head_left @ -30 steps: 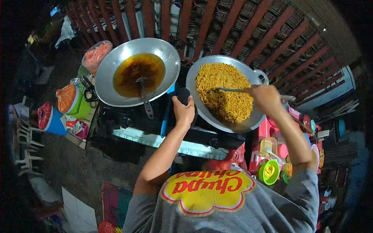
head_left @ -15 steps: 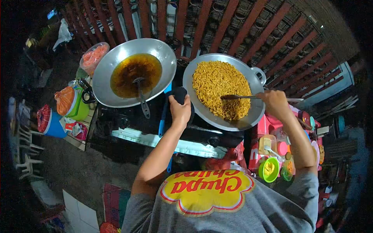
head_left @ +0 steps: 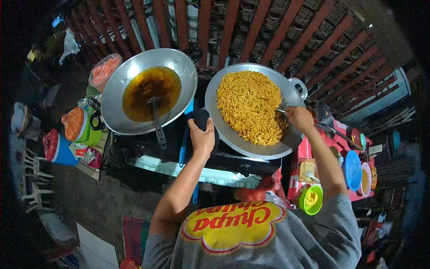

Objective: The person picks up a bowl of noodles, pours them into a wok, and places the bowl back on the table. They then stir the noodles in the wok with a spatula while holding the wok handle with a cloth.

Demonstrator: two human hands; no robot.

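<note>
A large metal wok (head_left: 264,151) on the stove holds a heap of yellow-brown noodles (head_left: 248,105). My left hand (head_left: 201,138) is closed around a black pot holder (head_left: 200,117) pressed to the wok's left side; the handle there is hidden. At the right side of the noodles, my right hand (head_left: 299,117) grips a long-handled metal utensil (head_left: 281,110) whose working end is buried in them. To the left stands a second wok (head_left: 183,71) of dark golden oil (head_left: 152,89), with a metal ladle (head_left: 157,125) resting in it.
A wooden slat fence (head_left: 228,36) rises behind the stove. On the red-covered table (head_left: 293,179) at right are a green bowl (head_left: 311,200) and a blue basin (head_left: 352,170). An orange-topped green tub (head_left: 93,134) and a container of orange shreds (head_left: 105,69) stand at left.
My right hand has moved left and closer to the noodles, and the utensil has gone deeper into them. The noodle heap has shifted left. My left hand keeps its hold.
</note>
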